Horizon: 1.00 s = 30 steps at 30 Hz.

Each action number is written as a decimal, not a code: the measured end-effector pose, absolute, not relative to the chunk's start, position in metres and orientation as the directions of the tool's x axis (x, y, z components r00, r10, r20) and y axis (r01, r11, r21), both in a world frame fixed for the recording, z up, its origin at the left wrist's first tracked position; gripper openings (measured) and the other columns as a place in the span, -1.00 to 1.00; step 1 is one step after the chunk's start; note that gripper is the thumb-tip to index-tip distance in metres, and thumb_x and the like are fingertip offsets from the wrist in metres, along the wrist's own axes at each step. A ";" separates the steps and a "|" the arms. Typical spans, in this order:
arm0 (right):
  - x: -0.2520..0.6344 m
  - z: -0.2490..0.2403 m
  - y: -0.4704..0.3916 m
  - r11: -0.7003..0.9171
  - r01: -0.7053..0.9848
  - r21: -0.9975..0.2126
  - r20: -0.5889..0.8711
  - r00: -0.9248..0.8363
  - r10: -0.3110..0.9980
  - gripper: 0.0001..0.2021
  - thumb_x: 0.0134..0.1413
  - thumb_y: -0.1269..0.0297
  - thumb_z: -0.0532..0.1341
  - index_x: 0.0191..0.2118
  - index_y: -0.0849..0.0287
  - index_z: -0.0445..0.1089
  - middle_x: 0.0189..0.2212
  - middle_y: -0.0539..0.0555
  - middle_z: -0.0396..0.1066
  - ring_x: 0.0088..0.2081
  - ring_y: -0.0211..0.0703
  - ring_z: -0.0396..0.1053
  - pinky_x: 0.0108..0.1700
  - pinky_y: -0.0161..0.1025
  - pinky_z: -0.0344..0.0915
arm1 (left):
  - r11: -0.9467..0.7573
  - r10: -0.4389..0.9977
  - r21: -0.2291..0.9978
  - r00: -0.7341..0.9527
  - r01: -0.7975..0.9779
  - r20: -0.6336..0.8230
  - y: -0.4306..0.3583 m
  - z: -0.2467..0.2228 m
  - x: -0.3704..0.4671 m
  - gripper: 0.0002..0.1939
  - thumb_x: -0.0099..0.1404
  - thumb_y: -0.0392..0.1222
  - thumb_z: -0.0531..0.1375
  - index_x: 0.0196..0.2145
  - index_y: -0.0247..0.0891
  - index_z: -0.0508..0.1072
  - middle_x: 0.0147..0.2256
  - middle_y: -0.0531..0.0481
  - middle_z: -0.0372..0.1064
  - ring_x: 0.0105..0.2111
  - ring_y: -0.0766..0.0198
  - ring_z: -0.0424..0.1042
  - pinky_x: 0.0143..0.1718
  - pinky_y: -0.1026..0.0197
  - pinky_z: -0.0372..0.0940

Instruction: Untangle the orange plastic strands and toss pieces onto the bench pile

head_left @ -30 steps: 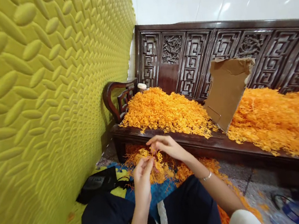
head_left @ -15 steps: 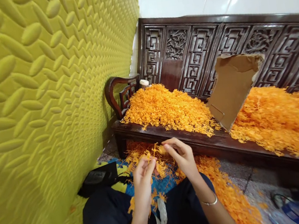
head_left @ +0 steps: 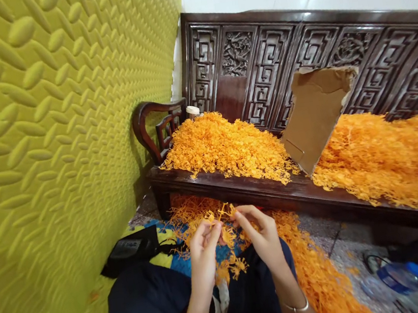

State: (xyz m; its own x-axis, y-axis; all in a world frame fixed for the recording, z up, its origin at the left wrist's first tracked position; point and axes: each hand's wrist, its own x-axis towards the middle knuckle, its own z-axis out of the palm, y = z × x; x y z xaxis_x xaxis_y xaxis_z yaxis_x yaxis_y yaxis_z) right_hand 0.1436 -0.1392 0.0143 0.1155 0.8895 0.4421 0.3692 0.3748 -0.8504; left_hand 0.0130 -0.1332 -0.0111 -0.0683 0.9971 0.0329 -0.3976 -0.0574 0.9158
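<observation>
Between my hands, low in the middle of the view, is a thin branching orange piece. My left hand pinches it between thumb and fingers from the left. On the right, my right hand, with a silver bangle on its wrist, pinches the other side of it with thumb and index finger. More orange pieces hang or lie below my hands, over my lap. Beyond them, a heap of orange pieces covers the left part of the dark wooden bench.
A cardboard sheet stands between that heap and a second orange heap. Orange strands cover the floor at right. A black bag lies left, by the yellow padded wall. A blue-capped bottle is lower right.
The view has shifted slightly, so the bench and heaps sit further left and higher. My right hand has lowered a little, and both hands still hold orange material. Part of a person's arm shows lower right.
</observation>
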 end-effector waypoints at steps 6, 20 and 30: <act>0.139 0.005 -0.125 0.520 0.513 -0.683 0.693 0.229 0.684 -0.91 0.14 0.31 0.14 -0.35 0.16 0.35 -0.48 0.02 0.35 -0.45 -0.25 0.30 -0.37 -0.29 0.26 | -0.035 0.995 0.953 0.075 -0.300 0.060 -0.141 -0.009 0.015 -0.85 0.10 -0.11 0.27 -0.46 -0.26 0.48 -0.53 0.05 0.40 -0.51 0.34 0.34 -0.46 0.35 0.21; 0.244 0.134 -0.041 0.630 0.664 -0.403 0.675 0.680 -0.285 -0.90 0.09 0.26 0.18 -0.34 0.09 0.22 -0.36 0.05 0.24 -0.36 -0.21 0.26 -0.28 -0.22 0.30 | 0.009 1.000 0.945 -0.011 -0.328 -0.014 -0.144 -0.014 -0.008 -0.82 0.03 -0.09 0.31 -0.49 -0.26 0.49 -0.56 0.05 0.38 -0.50 0.30 0.36 -0.50 0.35 0.20; 0.247 0.057 0.045 0.238 0.603 -0.762 0.461 0.247 0.852 -0.69 0.01 0.11 0.25 -0.56 0.26 0.35 -0.63 -0.03 0.32 -0.56 -0.34 0.26 -0.35 -0.27 0.28 | -0.049 0.998 0.947 -0.058 -0.317 0.032 -0.140 -0.009 -0.012 -0.81 0.03 -0.08 0.30 -0.48 -0.28 0.50 -0.59 0.05 0.38 -0.61 0.35 0.28 -0.56 0.34 0.20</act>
